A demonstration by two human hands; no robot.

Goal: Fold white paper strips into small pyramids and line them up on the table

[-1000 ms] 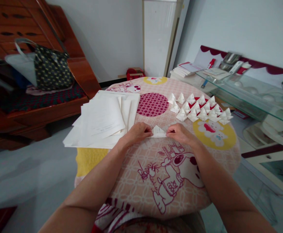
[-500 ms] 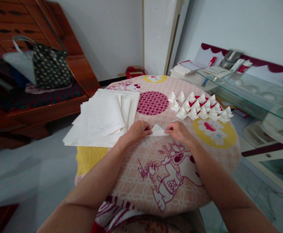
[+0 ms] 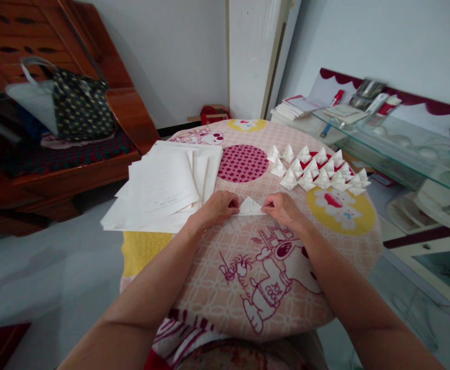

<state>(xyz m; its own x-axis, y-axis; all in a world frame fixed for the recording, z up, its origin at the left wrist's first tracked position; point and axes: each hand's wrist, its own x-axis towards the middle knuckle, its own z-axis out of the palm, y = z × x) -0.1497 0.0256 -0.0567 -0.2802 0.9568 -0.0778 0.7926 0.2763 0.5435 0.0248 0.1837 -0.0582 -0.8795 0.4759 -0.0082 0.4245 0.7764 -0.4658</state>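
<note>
While the fingertips of both hands pinch the two lower corners of a small white folded paper triangle (image 3: 250, 206), that piece lies flat on the pink cartoon-printed cloth covering the round table (image 3: 336, 288), near its middle. The left hand (image 3: 217, 207) has its fingers curled together on the triangle's left corner; the right hand (image 3: 282, 208) has its fingers closed on the right corner, pressing it down.

Judging from how things lie, the piece in hand is partly folded: it shows a flat pointed shape, not the puffed form of the cluster of small white folded paper shapes (image 3: 319, 173) set in rows beyond the right hand. Well over a dozen of those stand finished. To the left, a fanned stack of plain white paper sheets (image 3: 163, 187) waits unfolded, so a good deal seems left.

For room, the cloth in front of the hands, toward the body, is open, and the red dotted circle on the cloth between stack and cluster is bare. The stack overhangs the table's left edge. The finished shapes sit near the right rim, beside a glass shelf (image 3: 406, 149) carrying small items. A dark patterned handbag (image 3: 80, 108) rests on a wooden bench, well apart.
</note>
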